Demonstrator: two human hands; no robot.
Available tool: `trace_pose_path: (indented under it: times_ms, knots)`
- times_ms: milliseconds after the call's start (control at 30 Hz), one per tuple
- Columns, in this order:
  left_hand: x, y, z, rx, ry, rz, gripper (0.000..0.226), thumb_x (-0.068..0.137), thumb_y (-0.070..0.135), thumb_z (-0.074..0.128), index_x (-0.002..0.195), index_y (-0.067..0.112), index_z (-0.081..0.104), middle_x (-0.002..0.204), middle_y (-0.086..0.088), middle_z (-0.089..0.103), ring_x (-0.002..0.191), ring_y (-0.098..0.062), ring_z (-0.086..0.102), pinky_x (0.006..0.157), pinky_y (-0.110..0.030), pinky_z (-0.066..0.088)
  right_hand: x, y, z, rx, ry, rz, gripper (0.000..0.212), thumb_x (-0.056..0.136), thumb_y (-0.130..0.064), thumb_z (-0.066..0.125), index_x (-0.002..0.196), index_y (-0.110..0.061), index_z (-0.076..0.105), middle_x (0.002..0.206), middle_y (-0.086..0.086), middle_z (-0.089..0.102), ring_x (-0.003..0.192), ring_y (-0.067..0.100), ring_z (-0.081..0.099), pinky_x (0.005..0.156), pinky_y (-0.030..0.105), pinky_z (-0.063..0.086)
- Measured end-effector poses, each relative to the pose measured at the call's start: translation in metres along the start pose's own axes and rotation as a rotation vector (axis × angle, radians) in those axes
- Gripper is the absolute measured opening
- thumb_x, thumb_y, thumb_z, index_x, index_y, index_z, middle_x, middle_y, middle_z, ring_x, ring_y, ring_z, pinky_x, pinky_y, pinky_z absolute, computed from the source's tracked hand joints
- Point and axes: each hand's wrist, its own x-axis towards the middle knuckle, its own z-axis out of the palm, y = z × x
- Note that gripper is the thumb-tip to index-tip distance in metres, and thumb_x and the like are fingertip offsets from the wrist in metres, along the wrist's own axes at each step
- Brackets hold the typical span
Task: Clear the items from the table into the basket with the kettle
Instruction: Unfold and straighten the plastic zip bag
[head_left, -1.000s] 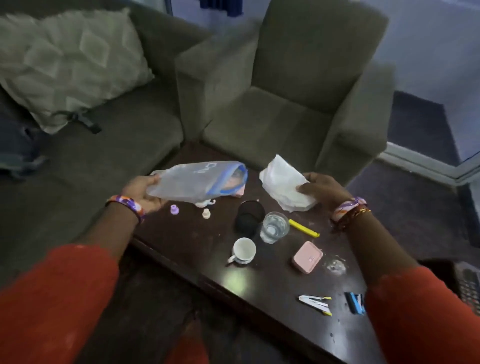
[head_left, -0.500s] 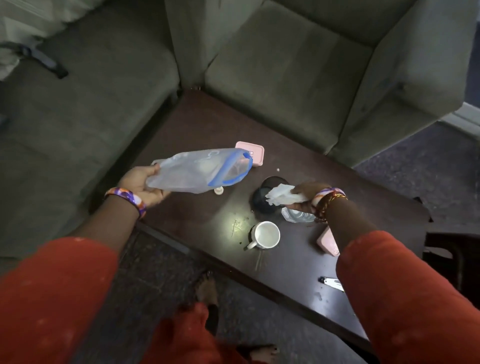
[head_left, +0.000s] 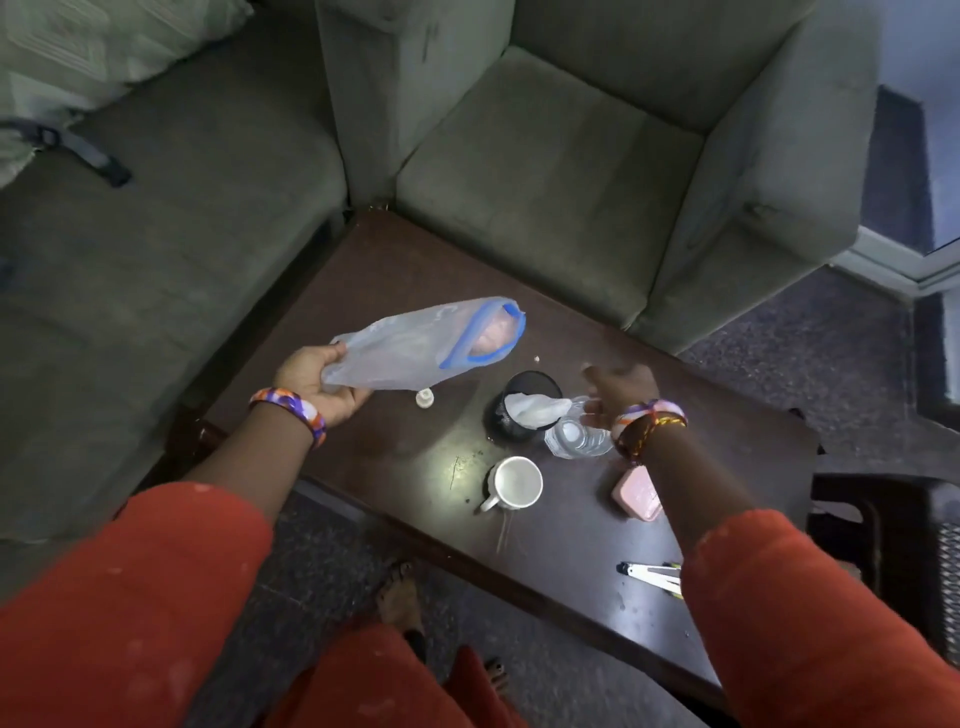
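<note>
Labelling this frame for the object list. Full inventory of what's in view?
table: 1, dark brown, centre
zip bag: 1, clear with blue seal, in left hand
mesh cup: 1, black, mid-table, white tissue inside
glass: 1, clear, right of mesh cup
mug: 1, white, near edge
case: 1, pink, right of mug
small cap: 1, white, under bag
sofa: 1, grey-green, left
armchair: 1, grey-green, behind table
left hand: gripping bag
right hand: open, above glass

Dim room; grey-green sofa (head_left: 156, 249), matching armchair (head_left: 597, 171), dark speckled carpet (head_left: 810, 332).
</note>
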Motion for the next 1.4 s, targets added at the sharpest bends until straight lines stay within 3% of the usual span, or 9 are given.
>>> trace_pose_path:
  times_ms: [200,500,633,767,933,1033,1100,1200,1400]
  knots:
    - [-0.044,-0.032,0.055,-0.063,-0.160,0.091,0.022,0.097,0.013,0.037,0.092,0.013,0.058,0.058,-0.005,0.073,0.054,-0.020,0.070,0.043,-0.030,0.057,-0.088,-0.028,0.001,0.295,-0.542,-0.205,0.044,0.078,-0.054,0.060,0.117,-0.036,0.054,0.114,0.004,0.059,0.097,0.030,0.060,0.078,0.050,0.055]
    - [-0.115,-0.054,0.084,0.214,-0.387,0.312,0.034,0.090,-0.009,0.041,0.071,0.019,0.045,0.057,0.002,0.073,0.056,-0.010,0.072,0.052,-0.026,0.060,-0.144,-0.063,-0.109,0.298,-0.066,-0.618,0.005,0.081,0.005,0.062,0.078,0.005,0.059,0.058,0.008,0.063,0.047,0.015,0.063,0.039,0.021,0.054]
    - [-0.153,-0.058,0.092,0.489,-0.333,0.487,0.025,0.083,0.001,0.059,0.101,0.017,0.051,0.103,-0.007,0.063,0.108,-0.022,0.058,0.085,-0.032,0.048,-0.172,-0.076,-0.172,-0.028,-0.071,-0.828,0.012,0.080,-0.007,0.068,0.087,0.002,0.066,0.074,0.009,0.061,0.067,0.021,0.063,0.059,0.025,0.059]
    - [-0.215,-0.055,0.132,0.801,-0.554,0.746,0.142,0.017,0.054,0.087,0.142,0.021,0.028,0.144,0.003,0.034,0.136,-0.012,0.027,0.109,-0.032,0.020,-0.218,-0.088,-0.200,-0.449,-0.140,-0.956,0.002,0.078,-0.016,0.071,0.079,-0.013,0.071,0.054,-0.009,0.066,0.056,0.008,0.058,0.047,0.011,0.047]
    - [-0.268,-0.068,0.171,1.204,-0.745,0.783,0.023,0.076,0.009,0.070,0.098,0.010,0.065,0.081,0.007,0.075,0.073,-0.002,0.070,0.071,-0.020,0.058,-0.245,-0.091,-0.220,-0.143,-0.064,-1.063,0.010,0.079,-0.013,0.070,0.080,-0.020,0.063,0.060,-0.003,0.063,0.040,0.000,0.056,0.042,0.017,0.050]
    - [-0.270,-0.082,0.177,0.922,-0.700,0.821,0.041,0.078,0.001,0.065,0.118,0.005,0.058,0.095,-0.001,0.068,0.079,-0.011,0.068,0.074,-0.030,0.058,-0.236,-0.078,-0.235,0.450,-0.126,-0.925,0.047,0.079,-0.024,0.071,0.118,-0.021,0.046,0.089,0.004,0.061,0.053,0.004,0.062,0.042,0.017,0.049]
    - [-0.272,-0.092,0.179,0.825,-0.708,0.816,0.048,0.077,0.001,0.065,0.124,0.001,0.053,0.102,-0.007,0.065,0.091,-0.021,0.064,0.077,-0.037,0.056,-0.226,-0.060,-0.234,0.305,-0.282,-0.789,0.065,0.071,-0.036,0.076,0.125,-0.013,0.048,0.099,0.011,0.063,0.070,0.017,0.065,0.052,0.025,0.054]
    - [-0.278,-0.100,0.184,0.752,-0.778,0.798,0.037,0.083,0.000,0.058,0.120,-0.001,0.055,0.102,-0.009,0.065,0.094,-0.024,0.063,0.078,-0.037,0.055,-0.218,-0.042,-0.225,0.289,-0.327,-0.766,0.019,0.085,-0.019,0.063,0.101,-0.009,0.063,0.068,0.004,0.069,0.053,0.015,0.063,0.048,0.022,0.054]
    - [-0.274,-0.113,0.181,0.832,-0.801,0.648,0.022,0.081,-0.010,0.057,0.097,0.003,0.066,0.078,-0.003,0.075,0.078,-0.020,0.070,0.072,-0.033,0.059,-0.217,-0.033,-0.225,0.373,-0.477,-0.694,0.026,0.084,-0.021,0.063,0.109,-0.012,0.061,0.089,0.006,0.073,0.071,0.019,0.073,0.058,0.035,0.060]
